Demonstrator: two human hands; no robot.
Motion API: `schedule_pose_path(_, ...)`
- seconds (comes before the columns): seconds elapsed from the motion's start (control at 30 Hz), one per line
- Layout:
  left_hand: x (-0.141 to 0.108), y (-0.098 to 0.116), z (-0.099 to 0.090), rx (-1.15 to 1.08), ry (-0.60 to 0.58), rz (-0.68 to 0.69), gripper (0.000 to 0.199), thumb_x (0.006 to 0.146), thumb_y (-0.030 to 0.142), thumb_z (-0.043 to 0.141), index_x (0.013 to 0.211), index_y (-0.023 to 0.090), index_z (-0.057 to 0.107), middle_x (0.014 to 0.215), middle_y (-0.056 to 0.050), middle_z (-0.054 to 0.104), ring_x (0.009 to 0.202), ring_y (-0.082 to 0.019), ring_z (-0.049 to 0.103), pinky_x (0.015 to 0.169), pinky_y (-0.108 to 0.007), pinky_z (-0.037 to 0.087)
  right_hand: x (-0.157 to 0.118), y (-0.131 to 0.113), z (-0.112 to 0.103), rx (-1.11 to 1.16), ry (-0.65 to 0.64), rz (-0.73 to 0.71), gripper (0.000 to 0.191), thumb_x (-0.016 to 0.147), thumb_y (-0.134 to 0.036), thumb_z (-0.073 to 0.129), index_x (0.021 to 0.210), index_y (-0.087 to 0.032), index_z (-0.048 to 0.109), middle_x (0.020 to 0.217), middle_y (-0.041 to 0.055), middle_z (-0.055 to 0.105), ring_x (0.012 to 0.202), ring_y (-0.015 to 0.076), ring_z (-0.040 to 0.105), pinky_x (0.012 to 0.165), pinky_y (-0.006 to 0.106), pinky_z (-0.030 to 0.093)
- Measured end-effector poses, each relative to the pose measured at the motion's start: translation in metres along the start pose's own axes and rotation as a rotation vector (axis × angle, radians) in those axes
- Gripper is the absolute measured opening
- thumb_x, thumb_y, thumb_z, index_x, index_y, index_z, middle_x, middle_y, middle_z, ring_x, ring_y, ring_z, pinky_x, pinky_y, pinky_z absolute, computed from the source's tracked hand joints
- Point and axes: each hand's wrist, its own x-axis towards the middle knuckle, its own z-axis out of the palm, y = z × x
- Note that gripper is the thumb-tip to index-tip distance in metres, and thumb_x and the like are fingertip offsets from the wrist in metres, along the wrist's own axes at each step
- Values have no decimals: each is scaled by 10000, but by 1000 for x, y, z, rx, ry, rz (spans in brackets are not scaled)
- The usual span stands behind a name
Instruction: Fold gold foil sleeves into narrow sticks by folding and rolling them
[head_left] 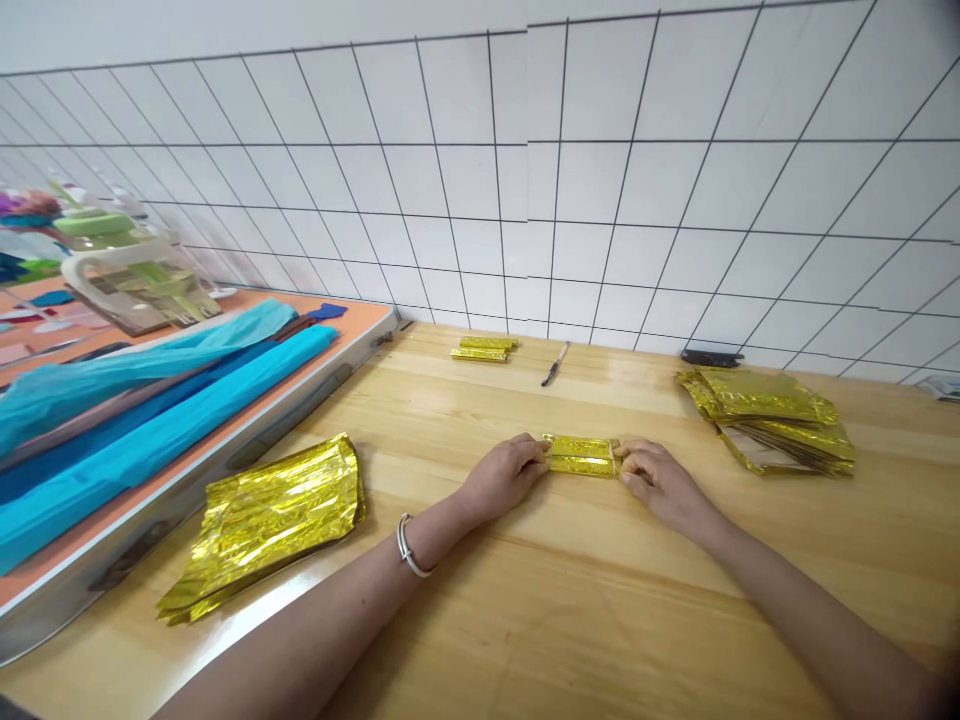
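Note:
A folded sheet of gold foil paper (582, 456) lies flat on the wooden table, with a crease running along its length. My left hand (510, 475) pinches its left end, the fingers closed on the edge. At the opposite end, my right hand (658, 480) grips the right edge between thumb and fingers. A stack of gold foil sheets (281, 520) rests to the left of my left forearm. Beyond my right hand sits another, fanned pile of gold foil sheets (772, 410). Two narrow folded gold strips (484, 349) lie farther back.
A pen (556, 364) lies near the wall. A dark object (712, 357) sits behind the right pile. On the left, a raised orange-topped case (367, 325) carries blue crepe paper (187, 420) and a clear cup with a green lid (101, 228). A white tiled wall (585, 180) closes off the back.

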Motion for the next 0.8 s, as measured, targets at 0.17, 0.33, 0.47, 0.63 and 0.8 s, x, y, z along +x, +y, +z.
schedule_pose_path(0.17, 2, 2, 6, 25, 71, -19, 169, 875, 192, 448, 733, 169, 537, 918, -51, 569, 886, -144, 572, 835, -265, 454, 3, 2, 4, -25, 8, 46, 97, 741, -188, 531, 647, -208, 542, 958, 61, 610, 895, 208, 559, 771, 337, 436)
schedule_pose_path(0.33, 6, 1, 14, 54, 134, -59, 176, 847, 161, 466, 693, 163, 552, 910, -52, 543, 885, -139, 552, 834, -255, 453, 6, 7, 6, -74, -17, 61, 134, 720, -183, 530, 588, -206, 530, 940, 45, 612, 871, 194, 556, 776, 329, 419)
schedule_pose_path(0.47, 8, 1, 15, 126, 156, -123, 177, 815, 164, 500, 662, 171, 587, 919, -40, 556, 909, -145, 542, 825, -258, 447, 8, 7, 5, -129, -30, 73, 123, 699, -189, 542, 577, -208, 538, 936, 34, 622, 881, 198, 546, 793, 335, 400)
schedule_pose_path(0.63, 8, 2, 16, 189, 174, -229, 141, 761, 204, 564, 630, 187, 613, 927, -15, 572, 911, -153, 545, 815, -278, 427, 8, 3, 4, -203, -25, 107, 133, 697, -201, 539, 564, -209, 547, 945, 31, 632, 909, 208, 528, 796, 336, 387)
schedule_pose_path(0.8, 11, -2, 18, 237, 235, -333, 164, 698, 288, 639, 575, 185, 610, 844, -17, 564, 821, -160, 531, 736, -279, 422, 10, 3, 3, -233, -42, 126, 112, 677, -197, 542, 570, -213, 574, 929, 30, 639, 920, 210, 523, 796, 330, 380)
